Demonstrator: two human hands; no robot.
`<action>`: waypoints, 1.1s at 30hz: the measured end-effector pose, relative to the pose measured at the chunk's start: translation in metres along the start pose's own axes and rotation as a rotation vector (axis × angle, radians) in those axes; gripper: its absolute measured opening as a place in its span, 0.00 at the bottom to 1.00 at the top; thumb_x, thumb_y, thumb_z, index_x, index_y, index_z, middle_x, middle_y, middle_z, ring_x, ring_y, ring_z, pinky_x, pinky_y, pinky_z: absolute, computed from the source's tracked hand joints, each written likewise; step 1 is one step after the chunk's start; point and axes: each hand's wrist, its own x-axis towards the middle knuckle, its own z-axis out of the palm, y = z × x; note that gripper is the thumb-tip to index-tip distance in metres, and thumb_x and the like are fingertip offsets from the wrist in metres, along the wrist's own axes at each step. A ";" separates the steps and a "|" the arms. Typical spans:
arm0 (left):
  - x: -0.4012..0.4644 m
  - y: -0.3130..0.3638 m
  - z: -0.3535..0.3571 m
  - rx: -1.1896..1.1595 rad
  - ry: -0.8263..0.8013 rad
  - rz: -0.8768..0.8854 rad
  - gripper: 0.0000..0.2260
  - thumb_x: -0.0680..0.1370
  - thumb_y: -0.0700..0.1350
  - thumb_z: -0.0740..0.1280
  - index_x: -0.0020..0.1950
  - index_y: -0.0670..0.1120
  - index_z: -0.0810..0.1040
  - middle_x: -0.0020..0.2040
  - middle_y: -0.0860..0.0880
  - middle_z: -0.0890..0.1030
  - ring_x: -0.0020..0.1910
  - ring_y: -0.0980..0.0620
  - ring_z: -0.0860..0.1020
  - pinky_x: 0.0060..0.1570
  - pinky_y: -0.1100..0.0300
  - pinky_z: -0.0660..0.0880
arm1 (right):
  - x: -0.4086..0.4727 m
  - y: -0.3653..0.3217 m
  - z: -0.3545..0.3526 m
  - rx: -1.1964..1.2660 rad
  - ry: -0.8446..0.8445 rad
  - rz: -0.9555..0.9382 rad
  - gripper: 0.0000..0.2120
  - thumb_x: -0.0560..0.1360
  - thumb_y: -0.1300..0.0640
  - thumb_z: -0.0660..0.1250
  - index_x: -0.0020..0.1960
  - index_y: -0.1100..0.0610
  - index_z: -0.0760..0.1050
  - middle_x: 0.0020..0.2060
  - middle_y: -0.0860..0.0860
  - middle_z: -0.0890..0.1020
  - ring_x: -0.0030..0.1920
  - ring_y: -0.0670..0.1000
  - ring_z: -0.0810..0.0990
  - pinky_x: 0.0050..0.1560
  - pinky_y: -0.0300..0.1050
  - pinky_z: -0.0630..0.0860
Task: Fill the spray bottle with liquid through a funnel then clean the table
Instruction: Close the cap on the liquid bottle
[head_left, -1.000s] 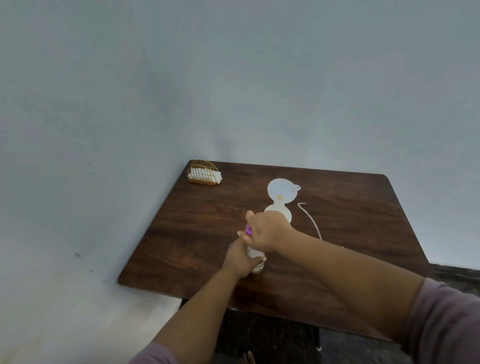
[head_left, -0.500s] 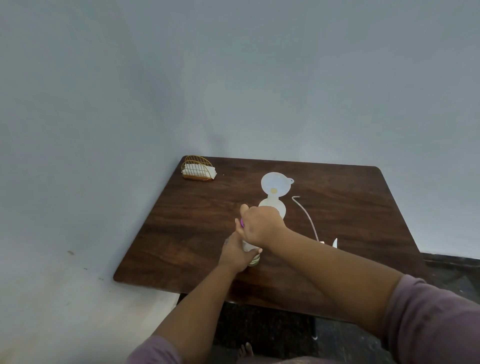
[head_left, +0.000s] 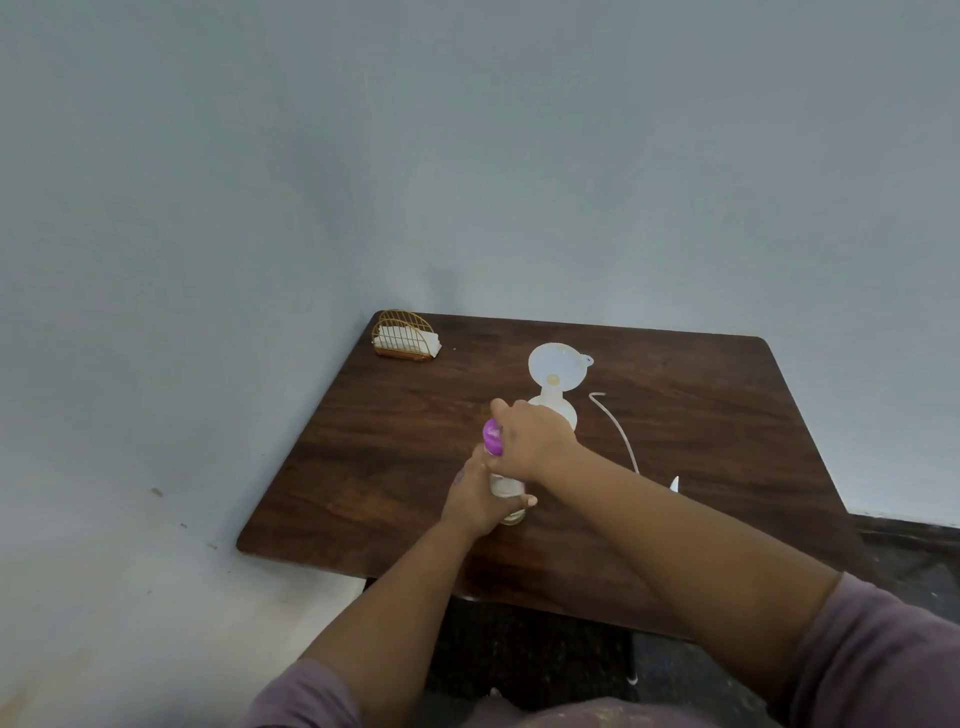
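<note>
Fingers (head_left: 511, 501) grip bottle (head_left: 506, 488); funnel (head_left: 558, 366) tops spray bottle (head_left: 563, 410).

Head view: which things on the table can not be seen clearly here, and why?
- Small bottle: left hand and right hand cover most of it; liquid level unreadable.
- Purple cap: half under the right hand.
- Bottle under the funnel: partly behind the right hand.
- Tube: its near end disappears behind the right forearm.
</note>
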 end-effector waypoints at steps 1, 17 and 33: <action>0.000 0.000 -0.003 0.003 0.002 -0.012 0.37 0.61 0.59 0.78 0.66 0.52 0.68 0.59 0.53 0.79 0.59 0.53 0.77 0.57 0.55 0.76 | 0.000 -0.001 -0.002 0.019 -0.003 -0.006 0.26 0.70 0.46 0.71 0.63 0.52 0.65 0.52 0.51 0.75 0.47 0.50 0.74 0.42 0.42 0.73; 0.029 0.001 -0.055 -0.024 -0.040 0.061 0.17 0.72 0.47 0.74 0.57 0.54 0.73 0.51 0.54 0.81 0.50 0.54 0.79 0.51 0.57 0.76 | 0.053 -0.032 -0.029 -0.036 -0.210 0.000 0.25 0.70 0.59 0.73 0.64 0.55 0.69 0.56 0.54 0.76 0.50 0.52 0.76 0.48 0.40 0.75; 0.174 -0.017 -0.158 0.050 -0.175 0.216 0.22 0.76 0.52 0.71 0.66 0.54 0.66 0.61 0.52 0.78 0.60 0.51 0.78 0.57 0.54 0.77 | 0.193 -0.051 -0.068 0.253 -0.095 0.178 0.28 0.69 0.58 0.74 0.66 0.54 0.68 0.59 0.53 0.75 0.57 0.51 0.74 0.50 0.40 0.74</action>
